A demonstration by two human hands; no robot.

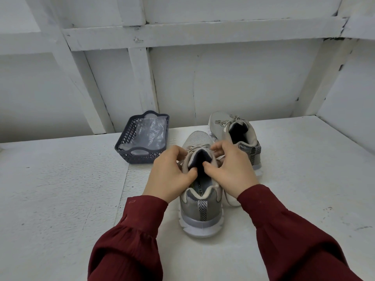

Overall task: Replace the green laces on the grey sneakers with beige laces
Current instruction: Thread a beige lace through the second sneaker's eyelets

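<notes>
A grey sneaker (200, 211) stands in front of me on the white table, heel toward me, with beige laces (195, 148) threaded over its tongue. My left hand (172, 175) grips the left side of its collar, thumb inside the opening. My right hand (231, 169) grips the right side the same way, fingers curled near the laces. A second grey sneaker (233, 130) with tied beige laces stands behind and to the right. No green laces are visible.
A dark blue plastic basket (140, 157) holding clear plastic bags (148, 132) sits at the back left of the table (60, 189). White wall panels and beams rise behind the table's far edge.
</notes>
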